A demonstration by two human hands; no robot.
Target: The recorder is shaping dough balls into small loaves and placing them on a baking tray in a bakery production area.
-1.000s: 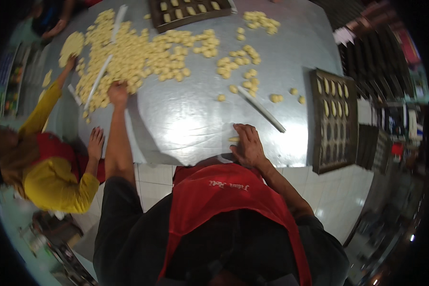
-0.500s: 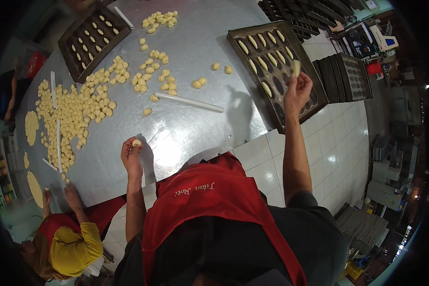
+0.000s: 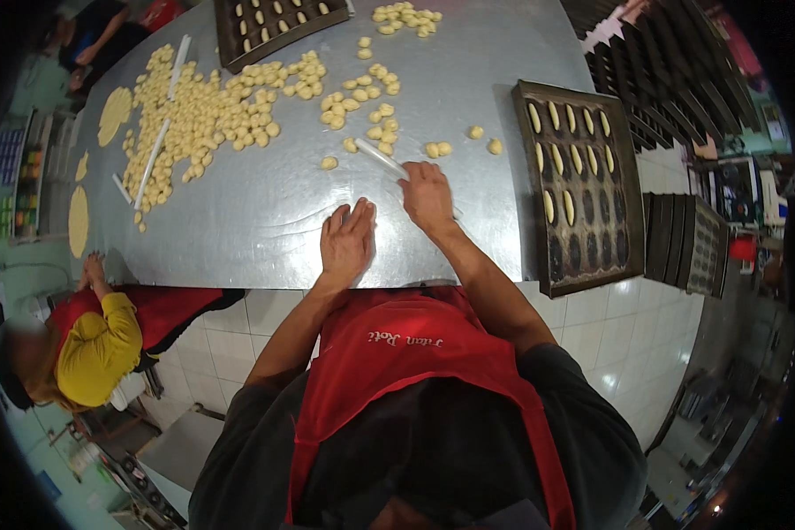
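My left hand (image 3: 347, 238) lies palm-down on the steel table (image 3: 283, 221) near its front edge, fingers stretched out; anything beneath them is hidden. To its right, my right hand (image 3: 426, 199) grips a white plastic rolling pin (image 3: 380, 157) that lies slanting on the metal. Loose dough balls (image 3: 382, 132) sit just beyond the pin, and a large mass of small yellow balls (image 3: 199, 119) spreads across the table's left part. At the right edge, a dark baking tray (image 3: 625, 230) holds several pale oblong dough pieces (image 3: 578, 159) in its moulds.
A co-worker in yellow sleeves (image 3: 93, 349) stands at the left, hands together by the table. Another person (image 3: 97, 40) is at the far left corner. A second filled tray (image 3: 283, 37), flat dough sheets (image 3: 78, 221), more white rods (image 3: 155, 159) and stacked dark trays (image 3: 680, 84) surround the work.
My right hand has left the tray, leaving another oblong piece there, and now grips the pin. My left hand, earlier pinching a dough ball, now lies on the table. The view has swung.
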